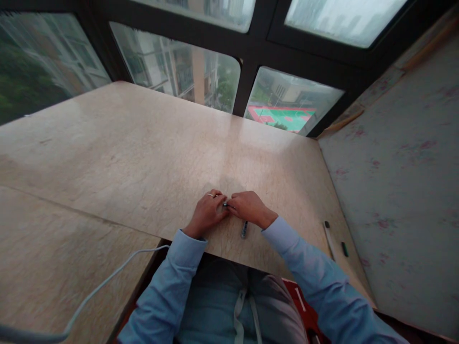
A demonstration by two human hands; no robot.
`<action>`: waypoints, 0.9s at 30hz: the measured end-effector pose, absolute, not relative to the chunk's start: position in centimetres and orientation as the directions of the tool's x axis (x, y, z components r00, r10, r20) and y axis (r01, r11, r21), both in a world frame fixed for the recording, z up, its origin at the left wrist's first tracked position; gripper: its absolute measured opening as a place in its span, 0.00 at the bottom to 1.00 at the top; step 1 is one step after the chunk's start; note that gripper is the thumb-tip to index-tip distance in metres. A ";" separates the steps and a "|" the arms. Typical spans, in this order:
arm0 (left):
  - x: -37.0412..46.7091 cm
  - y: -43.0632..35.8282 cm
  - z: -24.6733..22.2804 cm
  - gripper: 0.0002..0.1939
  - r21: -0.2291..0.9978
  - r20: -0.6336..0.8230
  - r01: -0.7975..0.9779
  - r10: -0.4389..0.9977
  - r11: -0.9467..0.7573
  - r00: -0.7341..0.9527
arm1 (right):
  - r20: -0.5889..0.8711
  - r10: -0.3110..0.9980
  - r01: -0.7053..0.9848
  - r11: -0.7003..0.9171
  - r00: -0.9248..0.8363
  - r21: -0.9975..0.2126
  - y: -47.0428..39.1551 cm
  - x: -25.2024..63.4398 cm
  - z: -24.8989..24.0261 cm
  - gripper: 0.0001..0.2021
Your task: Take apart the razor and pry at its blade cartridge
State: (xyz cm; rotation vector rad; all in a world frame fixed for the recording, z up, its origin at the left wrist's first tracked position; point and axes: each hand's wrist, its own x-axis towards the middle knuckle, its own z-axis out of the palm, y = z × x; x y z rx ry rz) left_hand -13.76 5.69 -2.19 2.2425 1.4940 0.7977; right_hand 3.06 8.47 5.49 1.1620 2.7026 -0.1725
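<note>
My left hand (209,212), with a ring on one finger, rests on the stone-patterned surface, its fingers curled and pressed together. Facing it, my right hand (250,206) is closed, thumb and fingers pinched. Between the two sets of fingertips shows a small dark piece with a shiny end (225,204). Most of it is hidden by the fingers, so its kind is unclear. Just below my right hand lies a short, dark, pen-like piece (244,229) with a pale marking, apart from both hands.
On the right, near the flowered wall (390,191), lie a white marker-like stick (328,239) with a dark end and a dark green cap-like piece (344,249). A white cable (107,272) crosses the lower left. Dark-framed windows (247,57) border the far edge.
</note>
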 end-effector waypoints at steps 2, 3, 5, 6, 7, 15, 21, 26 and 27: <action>-13.8 5.6 -2.2 0.14 0.557 0.265 0.732 0.919 -0.393 0.291 | -0.247 0.687 0.713 0.700 -0.683 -0.026 8.6 3.0 5.8 0.12; -13.8 5.6 -2.2 0.14 0.559 0.267 0.729 0.919 -0.394 0.292 | -0.260 0.678 0.706 0.708 -0.688 -0.023 8.7 3.0 5.9 0.12; -13.8 5.6 -2.3 0.14 0.563 0.276 0.722 0.915 -0.403 0.296 | -0.276 0.662 0.692 0.722 -0.696 -0.014 8.7 3.0 6.0 0.13; -13.8 5.6 -2.3 0.14 0.564 0.280 0.717 0.912 -0.408 0.299 | -0.279 0.658 0.687 0.727 -0.699 -0.007 8.7 2.9 6.0 0.13; -13.8 5.6 -2.3 0.13 0.566 0.283 0.715 0.911 -0.411 0.300 | -0.279 0.656 0.682 0.731 -0.702 0.002 8.7 2.9 6.0 0.13; -13.8 5.6 -2.1 0.13 0.573 0.273 0.712 0.914 -0.406 0.301 | -0.197 0.656 0.669 0.743 -0.729 -0.004 8.6 3.3 5.2 0.12; -13.9 5.6 -2.2 0.18 0.597 0.282 0.695 0.916 -0.401 0.286 | 0.036 0.721 0.701 0.683 -0.692 -0.205 8.0 5.1 4.0 0.12; -13.9 5.6 -2.3 0.27 0.618 0.259 0.693 0.928 -0.371 0.267 | 0.271 0.901 0.603 0.429 -0.339 -0.672 6.1 7.1 3.3 0.11; -14.0 5.6 -2.3 0.29 0.620 0.253 0.694 0.930 -0.367 0.266 | 0.253 0.934 0.543 0.353 -0.252 -0.762 5.6 7.6 3.2 0.11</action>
